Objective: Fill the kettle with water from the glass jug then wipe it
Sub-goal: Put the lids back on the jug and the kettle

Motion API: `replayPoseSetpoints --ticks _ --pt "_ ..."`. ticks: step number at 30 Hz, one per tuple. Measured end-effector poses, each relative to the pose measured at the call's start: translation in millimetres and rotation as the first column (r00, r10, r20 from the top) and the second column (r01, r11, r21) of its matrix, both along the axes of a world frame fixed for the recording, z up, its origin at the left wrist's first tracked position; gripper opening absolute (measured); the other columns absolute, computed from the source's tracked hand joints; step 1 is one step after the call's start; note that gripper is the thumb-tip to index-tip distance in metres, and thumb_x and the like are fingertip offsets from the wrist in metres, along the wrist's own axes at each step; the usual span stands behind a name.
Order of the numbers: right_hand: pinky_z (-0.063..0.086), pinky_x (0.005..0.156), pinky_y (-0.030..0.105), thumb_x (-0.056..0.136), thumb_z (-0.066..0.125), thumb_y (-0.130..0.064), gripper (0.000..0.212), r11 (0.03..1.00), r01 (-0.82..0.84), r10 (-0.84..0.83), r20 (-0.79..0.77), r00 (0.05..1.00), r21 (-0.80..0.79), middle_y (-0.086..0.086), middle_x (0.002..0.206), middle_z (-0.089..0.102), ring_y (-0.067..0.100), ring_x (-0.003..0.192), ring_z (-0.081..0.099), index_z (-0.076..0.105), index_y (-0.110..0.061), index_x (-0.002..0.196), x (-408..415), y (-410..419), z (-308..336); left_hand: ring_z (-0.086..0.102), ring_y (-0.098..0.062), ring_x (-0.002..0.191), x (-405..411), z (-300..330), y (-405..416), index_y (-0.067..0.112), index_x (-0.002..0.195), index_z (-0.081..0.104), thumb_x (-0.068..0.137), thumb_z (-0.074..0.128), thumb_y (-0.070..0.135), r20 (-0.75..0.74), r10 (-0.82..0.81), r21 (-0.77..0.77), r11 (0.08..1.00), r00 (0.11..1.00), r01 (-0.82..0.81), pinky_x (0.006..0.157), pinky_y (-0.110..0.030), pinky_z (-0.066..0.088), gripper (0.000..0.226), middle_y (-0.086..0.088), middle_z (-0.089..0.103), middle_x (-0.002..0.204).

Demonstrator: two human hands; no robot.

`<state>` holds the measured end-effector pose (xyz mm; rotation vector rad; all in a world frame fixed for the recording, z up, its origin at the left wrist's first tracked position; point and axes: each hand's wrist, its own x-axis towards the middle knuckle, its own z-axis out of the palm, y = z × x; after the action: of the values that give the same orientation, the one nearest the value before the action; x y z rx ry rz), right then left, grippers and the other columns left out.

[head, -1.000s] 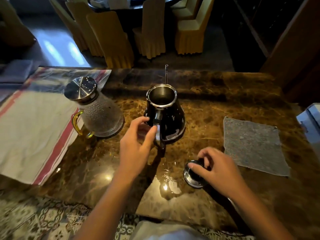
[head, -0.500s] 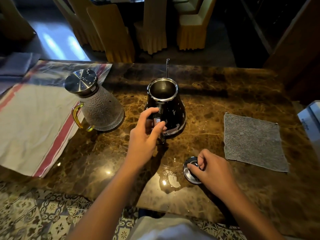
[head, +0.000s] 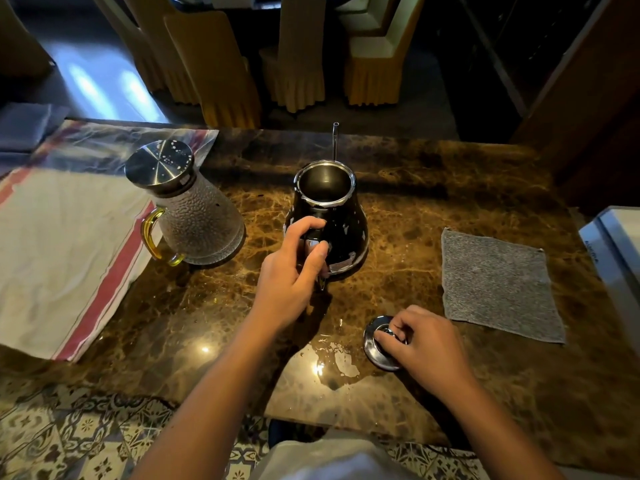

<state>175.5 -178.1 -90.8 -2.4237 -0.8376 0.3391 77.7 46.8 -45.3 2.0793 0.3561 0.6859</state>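
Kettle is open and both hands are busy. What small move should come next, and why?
Probably let the right hand leave the kettle lid on the counter and reach for the glass jug: the kettle stands open, the left hand steadies its handle.

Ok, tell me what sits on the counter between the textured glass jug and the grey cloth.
Head view: the lidless black kettle, its handle gripped by the left hand.

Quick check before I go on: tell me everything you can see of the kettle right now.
The kettle is glossy black with a bright metal rim, a thin gooseneck spout rising on its far side. It stands upright mid-counter, right of the glass jug. Its mouth is open; the interior looks like bare metal, water level not discernible. The left hand grips its handle on the near side. Its lid lies apart, near the counter's front, under the right hand.
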Motion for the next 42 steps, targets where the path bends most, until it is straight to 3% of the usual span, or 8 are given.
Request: replayPoseSetpoints --ticks 3,8,12,16,20,25,32,42 --pt "0.046 0.061 0.032 0.083 0.081 -0.040 0.038 0.999 0.019 -0.018 -0.019 1.000 0.035 -0.008 0.071 0.058 0.005 0.067 0.058 0.053 -0.026 0.060 4 -1 2 0.071 -0.008 0.080 -1 -2 3 0.033 0.140 0.041 0.109 0.048 0.025 0.001 -0.013 0.011 1.000 1.000 0.013 0.075 -0.016 0.053 0.033 0.007 0.069 0.080" --pt "0.037 0.058 0.014 0.086 0.079 -0.036 0.034 0.992 -0.007 0.010 -0.028 1.000 0.126 -0.008 0.067 0.060 0.007 0.062 0.058 0.058 -0.025 0.062 21 4 24 0.070 -0.008 0.077 -1 -7 0 0.037 0.142 0.039 0.108 0.044 0.033 0.017 0.022 0.042 0.999 1.000 -0.023 0.069 -0.021 0.055 0.034 0.009 0.067 0.081" --pt "0.042 0.058 0.016 0.089 0.075 -0.039 0.030 0.942 -0.015 0.049 -0.093 0.995 0.335 -0.003 0.064 0.065 0.009 0.061 0.060 0.066 -0.022 0.067 42 23 75 0.070 -0.009 0.076 0 -13 -3 0.035 0.143 0.039 0.108 0.042 0.036 0.026 0.066 0.042 0.997 0.998 -0.067 0.068 -0.032 0.058 0.035 0.006 0.067 0.083" --pt "0.044 0.060 0.016 0.095 0.073 -0.038 0.021 0.861 -0.087 0.100 -0.001 0.995 0.502 -0.008 0.068 0.069 0.001 0.062 0.060 0.076 -0.024 0.080 57 54 128 0.069 -0.007 0.077 0 -14 -8 0.038 0.143 0.038 0.108 0.043 0.035 0.020 0.092 0.037 0.995 0.996 -0.093 0.066 -0.027 0.056 0.035 0.007 0.066 0.083" --pt "0.047 0.062 0.019 0.098 0.070 -0.040 0.019 0.825 -0.200 0.160 0.120 0.980 0.529 -0.017 0.067 0.069 0.002 0.063 0.063 0.079 -0.024 0.091 67 90 162 0.067 -0.005 0.074 1 -14 -9 0.038 0.143 0.038 0.109 0.045 0.029 0.021 0.105 0.041 0.994 0.994 -0.106 0.062 -0.020 0.050 0.036 0.008 0.065 0.081" --pt "0.049 0.061 0.019 0.099 0.065 -0.047 0.031 0.880 -0.274 0.211 0.196 0.958 0.388 -0.014 0.065 0.065 -0.002 0.065 0.063 0.074 -0.023 0.081 83 135 179 0.068 -0.007 0.073 0 -14 -8 0.039 0.143 0.038 0.108 0.044 0.033 0.008 0.109 0.034 0.993 0.994 -0.110 0.064 -0.036 0.057 0.036 0.009 0.066 0.080" --pt "0.059 0.075 0.047 0.098 0.061 -0.057 0.041 0.945 -0.324 0.303 0.254 0.918 0.044 -0.008 0.076 0.069 0.012 0.078 0.066 0.070 -0.025 0.075 97 176 166 0.068 -0.005 0.072 1 -15 -9 0.040 0.144 0.037 0.108 0.041 0.041 0.004 0.128 0.041 0.991 0.992 -0.128 0.067 -0.041 0.058 0.036 0.009 0.066 0.080" --pt "0.050 0.067 0.036 0.104 0.050 -0.055 0.041 0.883 -0.382 0.453 0.281 0.846 -0.273 -0.006 0.078 0.065 0.019 0.083 0.066 0.069 -0.023 0.088 96 197 176 0.069 -0.009 0.073 2 -16 -8 0.042 0.143 0.036 0.107 0.038 0.044 0.012 0.114 0.018 0.993 0.993 -0.115 0.066 -0.049 0.058 0.036 0.008 0.066 0.080"
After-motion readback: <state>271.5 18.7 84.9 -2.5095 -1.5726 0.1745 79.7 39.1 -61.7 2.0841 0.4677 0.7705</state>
